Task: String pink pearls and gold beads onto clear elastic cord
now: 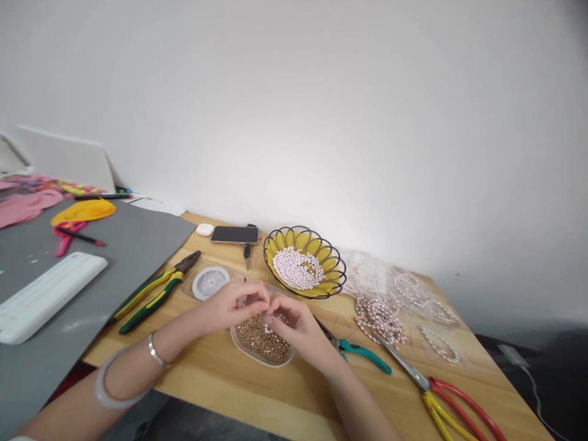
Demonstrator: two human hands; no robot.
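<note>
My left hand (239,302) and my right hand (294,324) meet at the fingertips above a clear tub of gold beads (263,342). Both hands are closed in a pinch. What sits between the fingertips is too small to make out; a few pale shiny beads (268,327) show just below them. Behind the hands stands a black wire basket (339,269) with a yellow lining, holding pale pink beads (297,268). A white spool (211,283) lies in a clear tray beside my left hand. Teal-handled pliers (362,354) lie partly hidden behind my right hand.
Right of the basket are bead strands (380,320), clear plastic bags (367,272) and a beaded loop (440,345). Scissors (425,383) with red and yellow handles lie front right. On the left are green-yellow pliers (158,288), a phone (234,234) and a long white object (52,295).
</note>
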